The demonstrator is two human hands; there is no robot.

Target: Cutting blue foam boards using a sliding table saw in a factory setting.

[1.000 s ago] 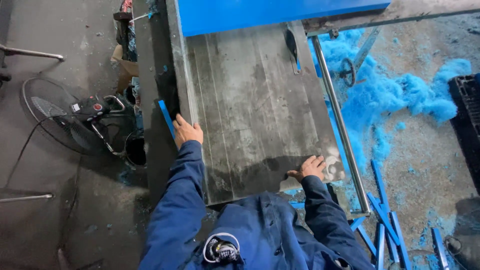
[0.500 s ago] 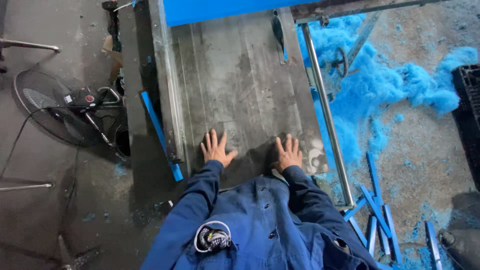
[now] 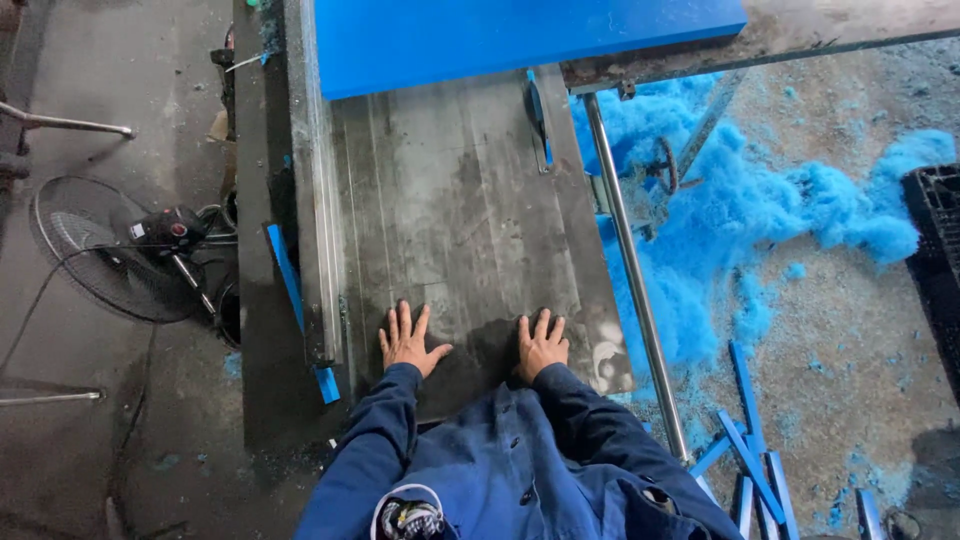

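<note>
Both hands lie flat with fingers spread, gripping nothing: the left hand [image 3: 408, 340] and right hand [image 3: 541, 344] press on the near end of a worn, dark grey metal table [image 3: 450, 210] at frame centre. A bright blue board [image 3: 520, 35] covers its far end, along the top.

A floor fan [image 3: 110, 250] is seen lying left of the bench, blue shavings [image 3: 760, 220] are heaped on the right, and cut blue strips [image 3: 750, 450] are scattered beside a black crate [image 3: 935, 240].
</note>
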